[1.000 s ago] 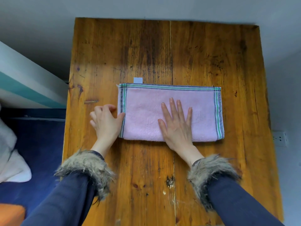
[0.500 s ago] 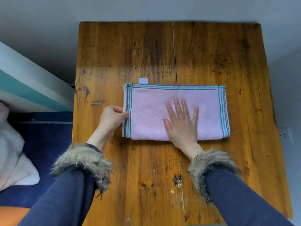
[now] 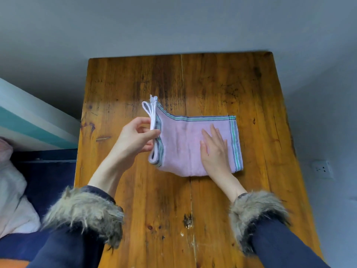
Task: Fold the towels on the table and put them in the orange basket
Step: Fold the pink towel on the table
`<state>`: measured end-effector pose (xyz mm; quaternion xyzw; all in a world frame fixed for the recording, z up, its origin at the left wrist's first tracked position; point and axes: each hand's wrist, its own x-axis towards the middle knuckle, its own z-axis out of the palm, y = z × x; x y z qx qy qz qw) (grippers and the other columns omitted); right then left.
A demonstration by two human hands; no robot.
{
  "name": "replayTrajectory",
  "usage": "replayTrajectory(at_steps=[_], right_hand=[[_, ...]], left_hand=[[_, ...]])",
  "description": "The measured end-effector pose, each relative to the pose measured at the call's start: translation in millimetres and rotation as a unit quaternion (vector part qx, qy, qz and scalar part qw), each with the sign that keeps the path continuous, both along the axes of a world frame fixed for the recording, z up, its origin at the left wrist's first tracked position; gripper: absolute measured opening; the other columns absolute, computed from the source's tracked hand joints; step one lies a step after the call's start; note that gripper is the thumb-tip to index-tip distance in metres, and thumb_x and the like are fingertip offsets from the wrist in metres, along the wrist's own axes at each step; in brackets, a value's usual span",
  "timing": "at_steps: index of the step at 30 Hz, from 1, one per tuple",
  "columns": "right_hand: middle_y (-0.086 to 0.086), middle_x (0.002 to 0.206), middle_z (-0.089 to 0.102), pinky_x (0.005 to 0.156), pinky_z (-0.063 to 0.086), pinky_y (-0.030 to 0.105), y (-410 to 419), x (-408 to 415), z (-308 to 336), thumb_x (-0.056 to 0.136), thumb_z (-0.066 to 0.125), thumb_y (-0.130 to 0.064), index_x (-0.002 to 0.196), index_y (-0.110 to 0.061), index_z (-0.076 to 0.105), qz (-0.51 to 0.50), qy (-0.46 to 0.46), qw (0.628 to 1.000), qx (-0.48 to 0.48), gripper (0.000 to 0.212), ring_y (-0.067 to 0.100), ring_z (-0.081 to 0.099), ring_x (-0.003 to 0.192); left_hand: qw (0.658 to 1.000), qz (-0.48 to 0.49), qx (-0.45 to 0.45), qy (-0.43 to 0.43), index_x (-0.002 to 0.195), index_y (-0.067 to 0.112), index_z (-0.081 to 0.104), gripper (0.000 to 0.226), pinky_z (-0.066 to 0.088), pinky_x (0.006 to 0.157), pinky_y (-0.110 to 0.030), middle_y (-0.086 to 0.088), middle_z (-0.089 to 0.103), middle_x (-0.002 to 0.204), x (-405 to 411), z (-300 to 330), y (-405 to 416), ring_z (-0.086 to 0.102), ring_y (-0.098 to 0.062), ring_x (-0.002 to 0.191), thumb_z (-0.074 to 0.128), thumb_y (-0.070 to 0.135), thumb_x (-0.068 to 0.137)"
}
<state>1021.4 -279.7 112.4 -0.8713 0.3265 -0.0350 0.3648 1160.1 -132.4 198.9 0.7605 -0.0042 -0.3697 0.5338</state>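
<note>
A pink towel (image 3: pixel 185 144) with green and blue striped borders lies folded in a long strip on the wooden table (image 3: pixel 173 209). My left hand (image 3: pixel 135 138) pinches the towel's left end and holds it lifted off the table, so the white folded layers show edge-on. My right hand (image 3: pixel 215 149) lies flat, fingers straight, pressing on the right half of the towel. A sliver of orange, maybe the basket (image 3: pixel 13 264), shows at the bottom left corner.
The table ends against a grey wall at the back. Left of the table are a blue surface (image 3: pixel 44 171) with white and pink cloth (image 3: pixel 13 200) on it, and a white and teal panel (image 3: pixel 29 120). A wall socket (image 3: pixel 321 169) sits at the right.
My left hand has taken hold of the towel's left end and raised it off the table toward the right. My right hand has stayed pressing on the towel. The camera view has shifted.
</note>
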Motion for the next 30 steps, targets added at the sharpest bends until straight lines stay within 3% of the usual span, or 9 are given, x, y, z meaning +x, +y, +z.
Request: replayTrajectory(at_steps=[4, 7, 9, 14, 18, 21, 24, 27, 30], right_hand=[[0.012, 0.123, 0.057, 0.096, 0.037, 0.023, -39.3, -40.4, 13.8, 0.094, 0.045, -0.005, 0.116, -0.004, 0.062, -0.116, -0.055, 0.989, 0.067, 0.027, 0.024, 0.053, 0.115], [0.009, 0.099, 0.068, 0.086, 0.051, 0.038, -65.5, -63.6, 13.4, 0.094, 0.046, -0.009, 0.11, -0.008, 0.064, -0.149, -0.03, 0.976, 0.157, 0.024, 0.022, 0.064, 0.092], [0.001, 0.085, 0.066, 0.082, 0.054, 0.041, -77.1, -73.3, 7.5, 0.095, 0.046, -0.011, 0.107, -0.009, 0.065, -0.143, -0.011, 0.972, 0.186, 0.023, 0.017, 0.064, 0.081], [-0.001, 0.096, 0.064, 0.088, 0.053, 0.04, -92.2, -87.1, -3.6, 0.097, 0.044, -0.017, 0.113, -0.012, 0.063, -0.121, 0.015, 0.96, 0.253, 0.025, 0.016, 0.064, 0.093], [0.001, 0.113, 0.065, 0.091, 0.052, 0.034, -97.5, -92.4, -9.9, 0.099, 0.04, -0.021, 0.123, -0.016, 0.058, -0.1, 0.027, 0.956, 0.275, 0.031, 0.014, 0.062, 0.102], [-0.001, 0.104, 0.067, 0.083, 0.053, 0.029, -102.3, -91.3, -14.8, 0.098, 0.04, -0.021, 0.12, -0.015, 0.06, -0.115, 0.013, 0.951, 0.287, 0.03, 0.013, 0.064, 0.094], [-0.007, 0.087, 0.065, 0.074, 0.052, 0.025, -106.6, -87.9, -16.2, 0.099, 0.038, -0.018, 0.116, -0.013, 0.061, -0.129, 0.007, 0.94, 0.315, 0.029, 0.01, 0.064, 0.08], [-0.003, 0.09, 0.066, 0.073, 0.052, 0.026, -111.3, -85.6, -14.9, 0.099, 0.037, -0.02, 0.117, -0.012, 0.06, -0.121, 0.007, 0.936, 0.329, 0.03, 0.012, 0.065, 0.08], [0.002, 0.094, 0.066, 0.07, 0.051, 0.023, -115.7, -78.9, -12.1, 0.099, 0.037, -0.018, 0.119, -0.01, 0.06, -0.123, 0.004, 0.933, 0.339, 0.031, 0.012, 0.063, 0.078]], left_hand=[[0.994, -0.085, 0.014, -0.063, 0.097, 0.019, 0.054, 0.021, 0.05, 0.048, -0.022, -0.005, 0.052, 0.07, -31.6, 7.6, -66.1, 0.054, -0.006, 0.044, 0.064, 0.006, 0.083], [0.986, -0.131, 0.048, -0.092, 0.104, 0.016, 0.052, 0.024, 0.056, 0.055, -0.032, -0.005, 0.053, 0.072, -61.6, -2.7, -113.5, 0.059, -0.017, 0.051, 0.061, 0.007, 0.083], [0.978, -0.151, 0.091, -0.111, 0.105, 0.016, 0.051, 0.025, 0.058, 0.062, -0.04, -0.004, 0.055, 0.072, -78.2, -19.3, -135.1, 0.063, -0.025, 0.061, 0.059, 0.009, 0.082], [0.957, -0.17, 0.17, -0.162, 0.115, 0.014, 0.047, 0.03, 0.053, 0.069, -0.043, -0.003, 0.055, 0.077, -102.1, -50.0, -159.0, 0.057, -0.026, 0.074, 0.053, 0.012, 0.086], [0.951, -0.132, 0.112, -0.255, 0.111, 0.013, 0.046, 0.024, 0.047, 0.06, -0.036, 0.005, 0.052, 0.071, -113.0, -48.9, -168.1, 0.057, -0.021, 0.069, 0.051, 0.011, 0.087], [0.943, -0.172, 0.113, -0.26, 0.111, 0.013, 0.046, 0.025, 0.043, 0.057, -0.033, 0.001, 0.055, 0.075, -121.9, -61.9, -172.9, 0.057, -0.023, 0.07, 0.052, 0.011, 0.086], [0.931, -0.227, 0.154, -0.242, 0.112, 0.01, 0.048, 0.026, 0.04, 0.063, -0.03, -0.004, 0.057, 0.087, -129.4, -82.6, -171.4, 0.058, -0.027, 0.083, 0.054, 0.011, 0.086], [0.93, -0.219, 0.158, -0.25, 0.118, 0.008, 0.05, 0.033, 0.046, 0.075, -0.034, -0.01, 0.06, 0.097, -131.3, -88.1, -173.2, 0.058, -0.027, 0.092, 0.057, 0.016, 0.088], [0.921, -0.241, 0.154, -0.263, 0.123, 0.006, 0.052, 0.036, 0.039, 0.073, -0.027, -0.011, 0.061, 0.099, -130.6, -90.7, -174.2, 0.056, -0.026, 0.094, 0.057, 0.014, 0.088]])
